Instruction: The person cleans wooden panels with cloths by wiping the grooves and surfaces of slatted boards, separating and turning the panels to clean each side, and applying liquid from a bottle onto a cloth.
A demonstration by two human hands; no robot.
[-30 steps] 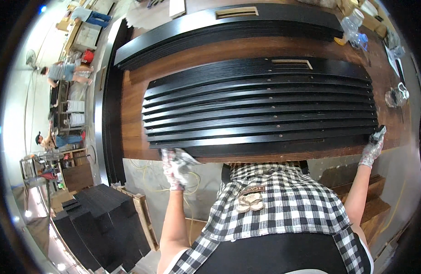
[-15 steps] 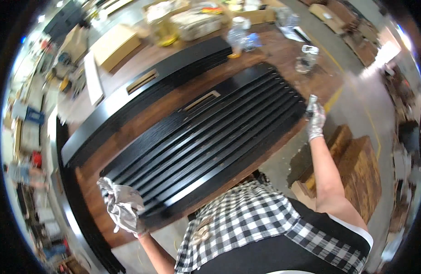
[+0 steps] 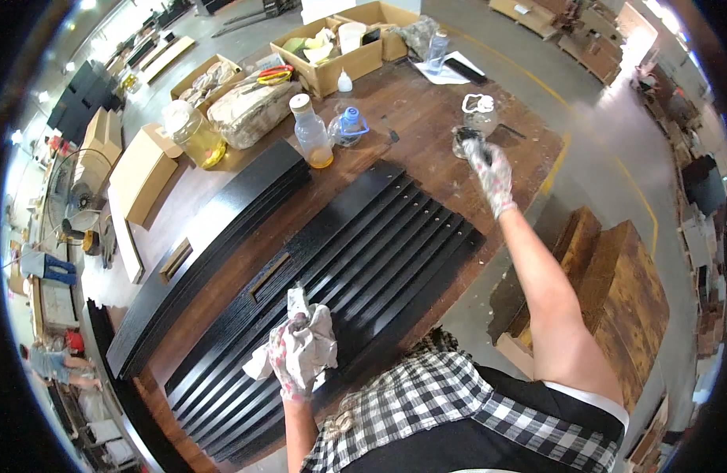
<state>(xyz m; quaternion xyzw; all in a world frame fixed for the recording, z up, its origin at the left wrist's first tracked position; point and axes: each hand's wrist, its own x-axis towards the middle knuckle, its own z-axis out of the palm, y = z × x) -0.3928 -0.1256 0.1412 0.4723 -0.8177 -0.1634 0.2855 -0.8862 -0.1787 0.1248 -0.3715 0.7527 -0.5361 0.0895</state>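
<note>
My left hand (image 3: 291,359), in a patterned glove, is closed around a crumpled white cloth (image 3: 312,335). The hand and cloth are over the stack of black slats (image 3: 351,264) lying side by side on the brown table. My right hand (image 3: 493,175), gloved too, reaches past the far right end of the slats. Its fingers are closed at a clear plastic container (image 3: 481,116) with a white handle. Something small and dark shows at the fingertips, too blurred to name. A longer stack of curved black boards (image 3: 221,252) lies beyond the slats.
Along the far side of the brown table (image 3: 426,118) stand a bottle of amber liquid (image 3: 310,134), a clear jug with a blue cap (image 3: 347,128), a large jar (image 3: 194,138) and an open cardboard box (image 3: 332,67). Wooden step-like pieces (image 3: 592,292) stand at right.
My left hand has moved from the slats' near left end to over their middle with the cloth. My right hand has left the slats' right end for the clear container. The view has shifted.
</note>
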